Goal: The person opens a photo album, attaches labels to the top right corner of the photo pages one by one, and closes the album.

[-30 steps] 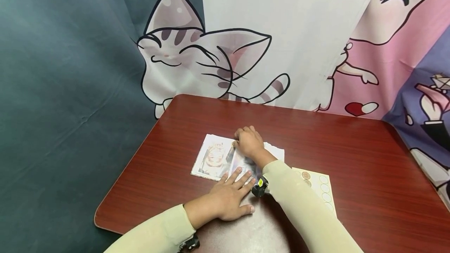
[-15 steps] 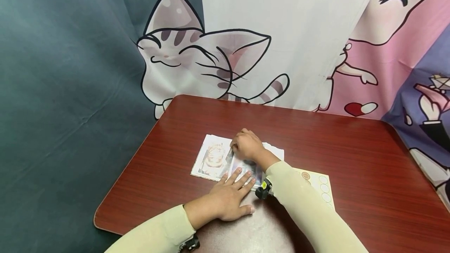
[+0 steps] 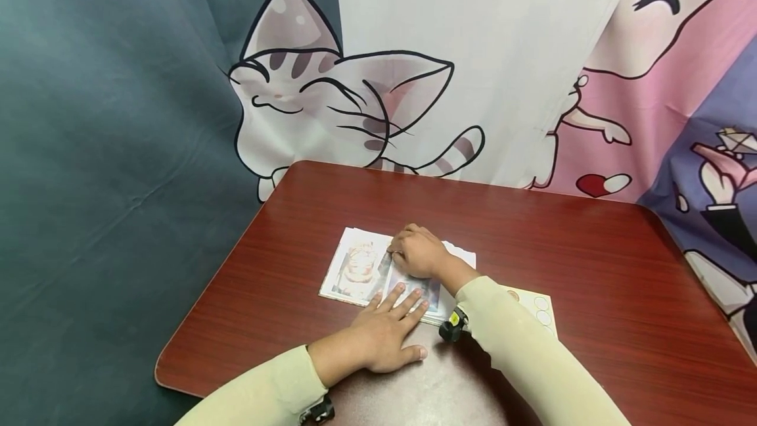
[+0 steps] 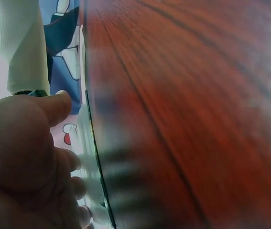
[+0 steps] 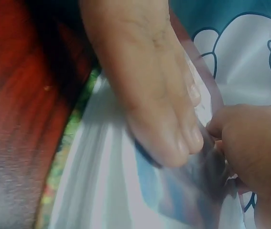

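Note:
An open album (image 3: 337,275) lies on the table, with a pale picture on its left page and a bluish picture on its right. My left hand (image 3: 387,337) lies flat, its spread fingers resting over the album's near edge. Above the middle of the album, my right hand (image 3: 418,252) has its fingers curled at the inner edge of the right-hand page. In the right wrist view, the right hand's thumb and fingers (image 5: 245,143) meet at this glossy page (image 5: 173,200); the exact pinch is partly hidden. The left hand's fingers (image 5: 149,95) press the same page.
A pale yellow sheet with round shapes (image 3: 543,311) lies right of the album, partly under the right sleeve (image 3: 514,334). The red-brown table (image 3: 266,321) has rounded corners. Behind it hangs a cloth with a cartoon cat (image 3: 307,110).
My right hand has slid a little toward me along the middle of the album, its fingers more tightly curled than before. The left hand has stayed where it was.

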The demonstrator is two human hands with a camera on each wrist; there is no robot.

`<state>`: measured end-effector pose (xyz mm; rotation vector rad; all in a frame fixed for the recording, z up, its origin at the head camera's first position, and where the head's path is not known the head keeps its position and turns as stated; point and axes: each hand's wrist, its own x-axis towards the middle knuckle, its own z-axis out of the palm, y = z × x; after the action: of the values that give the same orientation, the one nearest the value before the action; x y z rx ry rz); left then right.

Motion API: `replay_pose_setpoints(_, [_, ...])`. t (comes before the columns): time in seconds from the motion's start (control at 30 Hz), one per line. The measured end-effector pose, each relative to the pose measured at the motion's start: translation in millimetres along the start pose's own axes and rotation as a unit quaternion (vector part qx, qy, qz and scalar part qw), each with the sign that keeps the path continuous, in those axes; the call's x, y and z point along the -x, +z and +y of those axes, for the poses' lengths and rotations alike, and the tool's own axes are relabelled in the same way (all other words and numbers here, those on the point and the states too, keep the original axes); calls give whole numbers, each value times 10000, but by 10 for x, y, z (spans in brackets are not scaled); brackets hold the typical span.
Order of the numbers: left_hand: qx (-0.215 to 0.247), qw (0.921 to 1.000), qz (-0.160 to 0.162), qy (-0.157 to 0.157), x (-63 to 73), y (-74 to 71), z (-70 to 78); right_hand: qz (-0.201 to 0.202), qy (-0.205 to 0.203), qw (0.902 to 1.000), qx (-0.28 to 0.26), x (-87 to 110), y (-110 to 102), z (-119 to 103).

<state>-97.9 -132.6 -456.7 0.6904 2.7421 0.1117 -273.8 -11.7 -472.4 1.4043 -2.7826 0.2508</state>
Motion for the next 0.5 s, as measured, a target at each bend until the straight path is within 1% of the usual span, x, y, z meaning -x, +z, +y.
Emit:
replay_pose_setpoints(0.13, [40, 10000, -29, -16, -13, -21, 16, -122, 9, 9997, -218, 120, 6, -7])
replay_pose_setpoints(0.3, [148, 9999, 36, -63, -21, -57, 40, 56, -61, 9984, -557, 290, 16, 1])
replay_pose_setpoints(0.5, [369, 9990, 237, -90, -65, -81, 69, 227, 89, 9965, -797, 468, 10, -8])
